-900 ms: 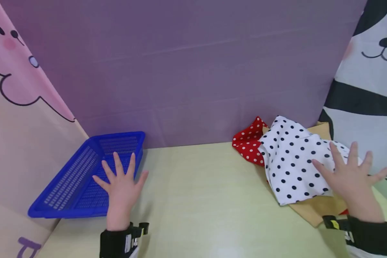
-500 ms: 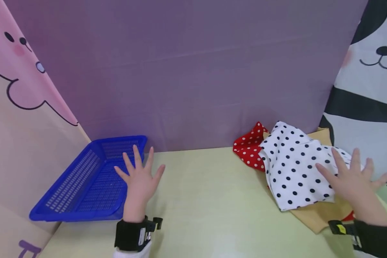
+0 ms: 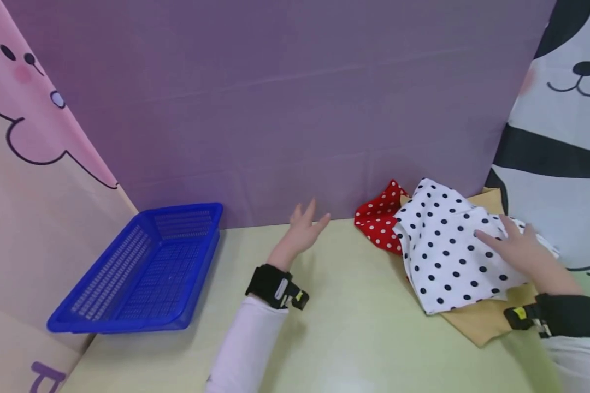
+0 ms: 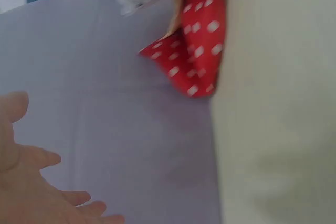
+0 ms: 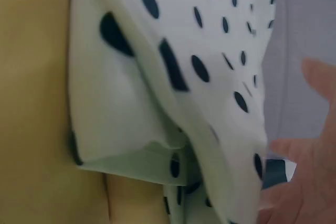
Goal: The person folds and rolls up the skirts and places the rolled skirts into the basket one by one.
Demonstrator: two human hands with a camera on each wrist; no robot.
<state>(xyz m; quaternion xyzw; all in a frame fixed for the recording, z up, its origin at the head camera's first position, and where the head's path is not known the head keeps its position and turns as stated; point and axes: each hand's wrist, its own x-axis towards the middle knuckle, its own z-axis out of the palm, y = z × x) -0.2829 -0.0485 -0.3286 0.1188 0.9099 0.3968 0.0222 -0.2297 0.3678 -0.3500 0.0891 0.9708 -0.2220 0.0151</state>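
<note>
Basket (image 3: 110, 267), blue, sits off to the left on the surface (image 3: 344, 305), well apart from the cloths. Next comes the person's left grip (image 3: 301, 233), fingers apart and holding nothing, raised short of the red cloth (image 3: 379, 218), whose dotted corner pokes out by the purple wall (image 3: 295, 120). Beside that, the white cloth (image 3: 447, 251) lies over the tan cloth (image 3: 477, 325), which shows at front and back. At the white cloth's right part is the right grip (image 3: 521, 251), its fingers apart too, clamped on nothing; whether they touch it I can't tell. Looks to me like the reaching step, with nothing in either grip. The next move, I'd say, calls for fingers brought together on the white cloth's edge alone, leaving the tan cloth lying
</note>
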